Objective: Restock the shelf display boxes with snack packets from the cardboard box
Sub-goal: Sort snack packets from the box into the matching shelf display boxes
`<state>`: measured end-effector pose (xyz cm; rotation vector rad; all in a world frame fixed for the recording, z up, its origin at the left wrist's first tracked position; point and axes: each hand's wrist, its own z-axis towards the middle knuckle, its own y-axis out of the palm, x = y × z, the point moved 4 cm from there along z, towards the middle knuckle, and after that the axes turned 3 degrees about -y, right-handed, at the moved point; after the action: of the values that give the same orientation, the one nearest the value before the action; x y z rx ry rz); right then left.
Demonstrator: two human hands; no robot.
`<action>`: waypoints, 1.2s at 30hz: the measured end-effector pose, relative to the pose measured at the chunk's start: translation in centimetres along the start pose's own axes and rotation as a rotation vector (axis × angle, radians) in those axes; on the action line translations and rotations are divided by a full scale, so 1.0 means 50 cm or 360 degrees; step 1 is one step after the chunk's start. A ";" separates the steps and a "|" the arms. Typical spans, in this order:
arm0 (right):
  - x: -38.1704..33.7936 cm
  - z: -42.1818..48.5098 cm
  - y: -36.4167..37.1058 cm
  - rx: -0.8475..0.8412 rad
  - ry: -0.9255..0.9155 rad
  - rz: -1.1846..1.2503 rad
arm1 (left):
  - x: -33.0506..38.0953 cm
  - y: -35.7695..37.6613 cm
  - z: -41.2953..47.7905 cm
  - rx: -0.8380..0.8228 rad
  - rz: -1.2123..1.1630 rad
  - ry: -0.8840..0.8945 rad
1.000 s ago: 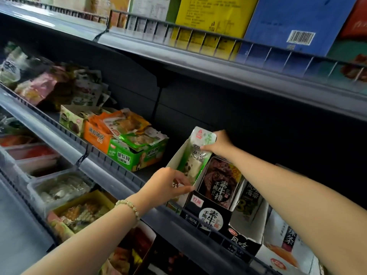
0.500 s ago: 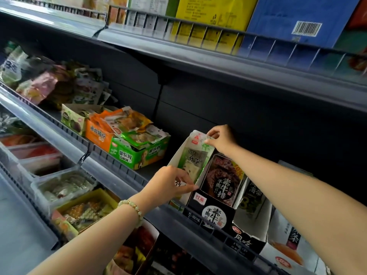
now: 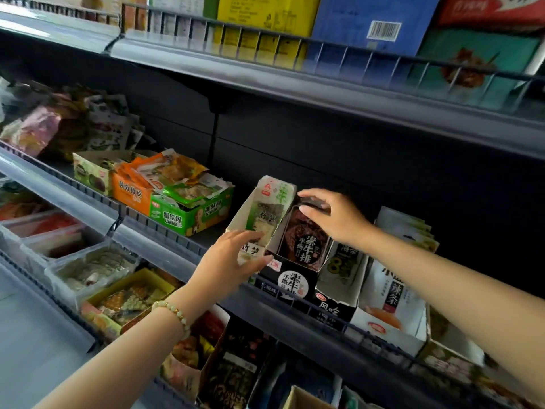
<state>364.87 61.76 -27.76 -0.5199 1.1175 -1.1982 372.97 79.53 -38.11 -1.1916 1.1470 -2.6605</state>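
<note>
Green-white packet (image 3: pixel 267 212), black display box (image 3: pixel 290 280)

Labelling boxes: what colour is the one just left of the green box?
Orange box, white lettering on its front. Head view, the only one.
</note>
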 end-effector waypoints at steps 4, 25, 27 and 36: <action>-0.016 -0.178 -0.014 -0.0273 0.0038 0.0042 | 0.015 0.016 -0.124 -0.0201 -0.0125 -0.0051; 0.125 -0.850 0.246 -0.0904 0.0690 0.0376 | 0.095 0.128 -0.534 -0.0632 -0.0514 -0.0712; 0.142 -0.869 0.268 -0.0945 0.0776 0.0367 | 0.096 0.128 -0.536 -0.0588 -0.0495 -0.0733; 0.185 -0.900 0.360 -0.1007 0.0909 0.0171 | 0.093 0.126 -0.545 -0.0532 -0.0546 -0.0808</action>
<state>332.99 69.33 -64.68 -0.5945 2.0164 -0.9011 350.27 90.45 -51.11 -2.1336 1.4146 -2.1789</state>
